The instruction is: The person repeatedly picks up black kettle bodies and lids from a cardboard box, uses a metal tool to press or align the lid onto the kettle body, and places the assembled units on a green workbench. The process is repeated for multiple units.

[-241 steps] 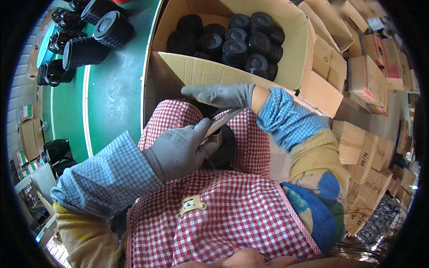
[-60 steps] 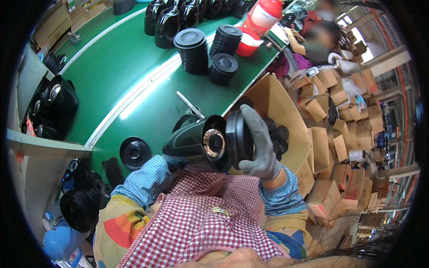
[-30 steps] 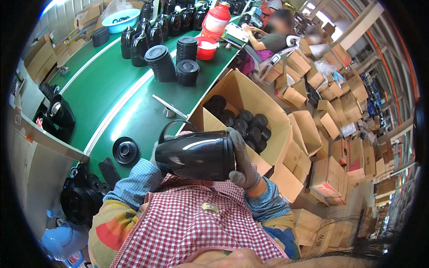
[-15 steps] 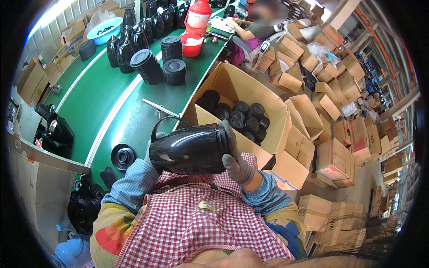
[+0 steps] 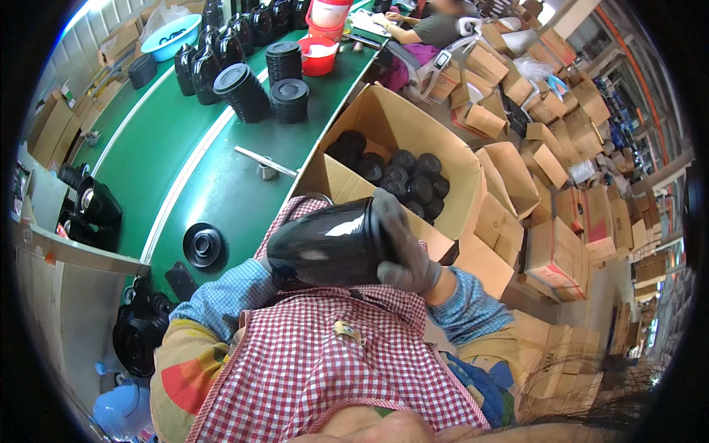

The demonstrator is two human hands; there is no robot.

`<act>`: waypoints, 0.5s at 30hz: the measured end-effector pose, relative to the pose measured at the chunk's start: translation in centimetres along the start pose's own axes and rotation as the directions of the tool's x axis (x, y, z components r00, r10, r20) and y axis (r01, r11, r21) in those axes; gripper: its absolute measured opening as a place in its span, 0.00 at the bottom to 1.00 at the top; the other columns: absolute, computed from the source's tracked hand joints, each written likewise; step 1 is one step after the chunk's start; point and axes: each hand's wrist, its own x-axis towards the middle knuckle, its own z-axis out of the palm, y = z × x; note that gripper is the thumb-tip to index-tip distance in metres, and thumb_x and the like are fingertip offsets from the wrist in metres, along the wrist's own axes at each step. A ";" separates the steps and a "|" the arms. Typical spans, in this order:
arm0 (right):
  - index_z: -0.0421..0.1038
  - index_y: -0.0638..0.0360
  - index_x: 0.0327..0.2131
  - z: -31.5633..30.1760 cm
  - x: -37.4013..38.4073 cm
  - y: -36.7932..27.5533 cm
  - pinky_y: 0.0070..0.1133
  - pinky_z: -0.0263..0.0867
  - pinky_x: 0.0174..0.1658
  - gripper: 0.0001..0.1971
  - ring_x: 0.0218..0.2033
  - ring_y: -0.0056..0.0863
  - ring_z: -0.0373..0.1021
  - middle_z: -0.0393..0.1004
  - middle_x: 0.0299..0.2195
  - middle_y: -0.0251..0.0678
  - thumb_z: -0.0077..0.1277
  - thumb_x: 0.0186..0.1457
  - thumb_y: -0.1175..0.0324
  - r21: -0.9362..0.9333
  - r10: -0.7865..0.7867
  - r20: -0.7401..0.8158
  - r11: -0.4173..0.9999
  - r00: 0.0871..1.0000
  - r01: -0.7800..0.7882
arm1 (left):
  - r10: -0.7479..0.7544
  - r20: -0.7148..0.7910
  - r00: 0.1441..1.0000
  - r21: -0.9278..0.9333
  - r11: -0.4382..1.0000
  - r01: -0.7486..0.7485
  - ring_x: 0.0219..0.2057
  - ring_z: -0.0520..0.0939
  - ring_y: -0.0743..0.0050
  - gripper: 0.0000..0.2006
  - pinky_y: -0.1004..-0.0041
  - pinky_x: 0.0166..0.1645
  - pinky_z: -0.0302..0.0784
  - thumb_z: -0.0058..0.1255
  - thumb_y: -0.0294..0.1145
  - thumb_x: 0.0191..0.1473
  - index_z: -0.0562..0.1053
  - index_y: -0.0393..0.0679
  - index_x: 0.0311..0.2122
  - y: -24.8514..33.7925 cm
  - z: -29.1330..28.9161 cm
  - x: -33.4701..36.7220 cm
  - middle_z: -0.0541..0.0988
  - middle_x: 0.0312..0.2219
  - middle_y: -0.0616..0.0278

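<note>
A glossy black jug body (image 5: 321,247) lies on its side in front of my apron, its curved handle (image 5: 310,198) at the far side. My right hand (image 5: 410,255), in a grey glove, is closed round the jug's right end, thumb on the near side and fingers over the far side. My left sleeve (image 5: 240,288) reaches the jug's left end. The left hand itself is hidden behind the jug, so its fingers do not show. On the green table to the left, a round black lid-like part (image 5: 204,246) lies beside a flat black piece (image 5: 181,280).
An open carton (image 5: 461,159) holding several black round parts (image 5: 395,181) stands ahead to the right. Stacked black rings (image 5: 244,92), a red tub (image 5: 317,59) and black jugs (image 5: 207,77) occupy the far table. A co-worker (image 5: 436,29) sits beyond; cartons (image 5: 557,258) crowd the right.
The jug has shifted slightly right and tipped, its right end higher, and its handle shows less. My right hand has moved right and wraps further round that end. The view has shifted a little.
</note>
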 end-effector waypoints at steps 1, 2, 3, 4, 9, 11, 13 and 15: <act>0.46 0.59 0.71 0.1 -1.0 -0.8 0.31 0.42 0.71 0.37 0.71 0.39 0.48 0.47 0.70 0.48 0.36 0.69 0.45 0.144 0.351 -0.053 0.929 0.935 -0.340 | 0.036 -0.025 0.999 0.094 0.995 -0.033 0.55 0.79 0.56 0.21 0.61 0.61 0.75 0.53 0.35 0.62 0.71 0.37 0.58 7.4 5.3 1.4 0.74 0.57 0.46; 0.45 0.60 0.71 0.9 -2.1 0.6 0.29 0.43 0.71 0.37 0.71 0.37 0.49 0.48 0.70 0.46 0.30 0.70 0.43 0.431 0.484 -0.007 0.791 0.875 -0.434 | -0.029 -0.139 0.990 -0.139 0.990 0.009 0.51 0.81 0.58 0.22 0.62 0.58 0.78 0.53 0.36 0.62 0.71 0.36 0.57 11.9 6.5 0.7 0.77 0.54 0.46; 0.44 0.61 0.71 1.9 -3.8 2.3 0.27 0.44 0.71 0.37 0.70 0.34 0.50 0.49 0.70 0.44 0.24 0.71 0.42 0.678 0.592 0.078 0.558 0.802 -0.478 | -0.132 -0.236 0.963 -0.369 0.929 0.037 0.48 0.84 0.59 0.22 0.64 0.55 0.81 0.54 0.36 0.62 0.72 0.34 0.56 14.2 6.1 -0.2 0.79 0.51 0.46; 0.42 0.62 0.71 2.4 -3.4 2.9 0.27 0.45 0.70 0.39 0.70 0.32 0.51 0.51 0.70 0.41 0.19 0.71 0.40 0.795 0.678 0.286 0.225 0.677 -0.563 | 0.090 -0.288 0.954 0.223 0.975 -0.025 0.45 0.85 0.60 0.22 0.65 0.53 0.82 0.54 0.36 0.61 0.72 0.33 0.56 14.5 5.0 -0.8 0.80 0.48 0.47; 0.45 0.57 0.71 3.2 -5.5 2.5 0.33 0.43 0.71 0.42 0.71 0.44 0.47 0.46 0.70 0.53 0.35 0.66 0.36 0.101 0.306 -0.175 0.951 0.936 -0.292 | -0.102 0.058 0.993 0.150 0.984 0.093 0.48 0.83 0.65 0.16 0.67 0.56 0.79 0.51 0.29 0.62 0.73 0.36 0.53 12.8 5.5 2.0 0.80 0.47 0.55; 0.44 0.60 0.71 1.6 -2.7 0.5 0.35 0.39 0.72 0.45 0.73 0.48 0.43 0.42 0.71 0.55 0.37 0.65 0.36 -0.082 -0.050 -0.086 0.996 0.995 0.043 | -0.298 -0.214 0.930 -0.257 0.936 0.240 0.51 0.81 0.66 0.16 0.67 0.58 0.78 0.53 0.29 0.62 0.73 0.35 0.54 9.5 4.1 0.4 0.79 0.50 0.55; 0.47 0.58 0.70 2.5 -4.7 0.7 0.37 0.44 0.70 0.45 0.70 0.47 0.48 0.46 0.70 0.52 0.38 0.63 0.33 0.223 0.307 -0.188 0.938 0.933 -0.264 | -0.307 -0.257 0.916 -0.377 0.905 0.197 0.46 0.83 0.65 0.16 0.68 0.53 0.79 0.56 0.30 0.59 0.74 0.36 0.52 10.4 5.6 0.8 0.81 0.47 0.55; 0.53 0.55 0.69 2.7 -3.9 0.0 0.35 0.59 0.65 0.42 0.66 0.41 0.60 0.53 0.69 0.47 0.37 0.63 0.33 0.551 0.768 -0.072 0.562 0.637 -0.616 | -0.128 -0.274 0.953 -0.209 0.975 0.071 0.41 0.84 0.65 0.17 0.69 0.49 0.81 0.60 0.30 0.56 0.75 0.37 0.50 15.0 7.9 0.9 0.83 0.43 0.56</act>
